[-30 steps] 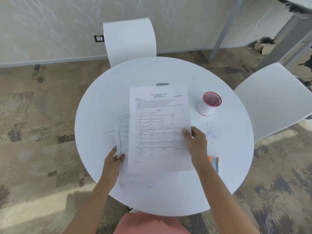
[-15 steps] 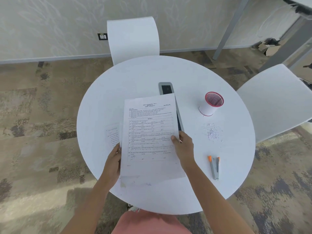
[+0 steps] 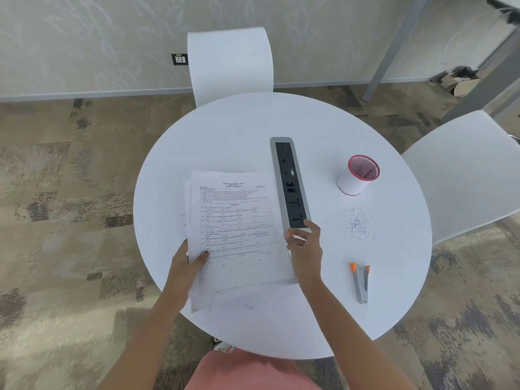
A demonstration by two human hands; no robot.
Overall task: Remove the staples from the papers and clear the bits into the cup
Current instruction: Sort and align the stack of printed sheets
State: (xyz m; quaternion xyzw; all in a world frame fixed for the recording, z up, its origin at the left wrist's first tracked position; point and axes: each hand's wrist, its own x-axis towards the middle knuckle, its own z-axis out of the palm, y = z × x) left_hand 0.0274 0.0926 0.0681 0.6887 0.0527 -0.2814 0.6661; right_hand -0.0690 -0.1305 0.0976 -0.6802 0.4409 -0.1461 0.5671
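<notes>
Round white surface [image 3: 225, 130], grey power strip [image 3: 290, 184] set into its middle, white chair [image 3: 230, 60] beyond it, second white chair [image 3: 464, 170] to its right, wall socket [image 3: 179, 59] beyond, mottled carpet [image 3: 56, 192] beneath.

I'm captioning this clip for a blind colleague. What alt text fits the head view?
Seen from above, a left hand holds a stack of printed papers on a round white table, the right hand open at the stack's right edge. To the right stand a red-rimmed cup, scattered bits and a staple remover.
</notes>
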